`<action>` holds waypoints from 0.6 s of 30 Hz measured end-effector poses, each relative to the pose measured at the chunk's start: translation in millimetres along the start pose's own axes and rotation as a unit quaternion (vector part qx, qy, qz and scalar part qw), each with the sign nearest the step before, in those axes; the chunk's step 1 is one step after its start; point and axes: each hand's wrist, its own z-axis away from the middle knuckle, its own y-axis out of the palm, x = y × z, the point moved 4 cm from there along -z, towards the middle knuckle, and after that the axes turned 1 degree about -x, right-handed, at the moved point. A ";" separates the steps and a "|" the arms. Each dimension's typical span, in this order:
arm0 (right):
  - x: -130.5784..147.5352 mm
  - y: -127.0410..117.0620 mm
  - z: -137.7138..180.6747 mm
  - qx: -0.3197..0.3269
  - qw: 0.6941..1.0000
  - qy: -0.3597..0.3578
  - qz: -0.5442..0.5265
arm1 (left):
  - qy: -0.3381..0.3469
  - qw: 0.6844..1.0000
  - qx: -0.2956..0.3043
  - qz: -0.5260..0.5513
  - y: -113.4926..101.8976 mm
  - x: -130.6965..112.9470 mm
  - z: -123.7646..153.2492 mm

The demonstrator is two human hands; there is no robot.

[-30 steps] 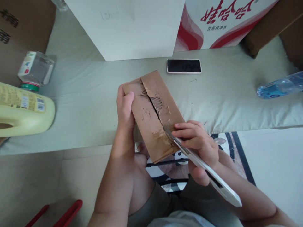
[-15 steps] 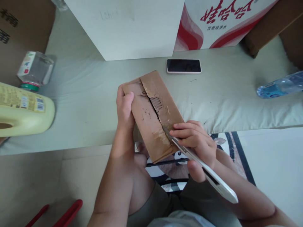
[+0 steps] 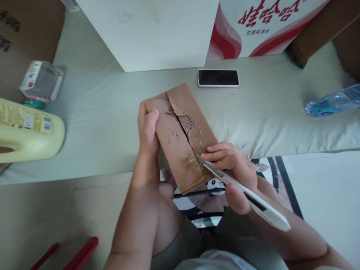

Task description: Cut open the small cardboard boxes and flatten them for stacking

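Observation:
A small brown cardboard box [image 3: 176, 150] is held tilted above my lap, its top seam split open and torn along part of its length. My left hand [image 3: 148, 125] grips the box's far left corner, thumb on the top face. In my right hand [image 3: 236, 172] is a white utility knife [image 3: 261, 210], its handle pointing down to the right. The blade tip sits at the seam, near the box's close end. Fingertips of my right hand rest against the box's right edge.
A phone [image 3: 218, 78] lies on the pale green cloth-covered surface [image 3: 98, 131], before a large white box [image 3: 168, 45]. Left are a yellow jug [image 3: 33, 138] and a clear bottle [image 3: 47, 82]; right, a blue-labelled bottle [image 3: 329, 103]. Red handles [image 3: 84, 253] show at lower left.
The knife's handle end has swung slightly up and to the right, with my right thumb shifting along. The box and my left hand stay nearly in place.

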 end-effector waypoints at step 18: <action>0.1 -0.7 3.3 -0.012 0.999 -0.042 0.011 | -0.020 0.998 0.006 0.067 4.1 4.6 -1.1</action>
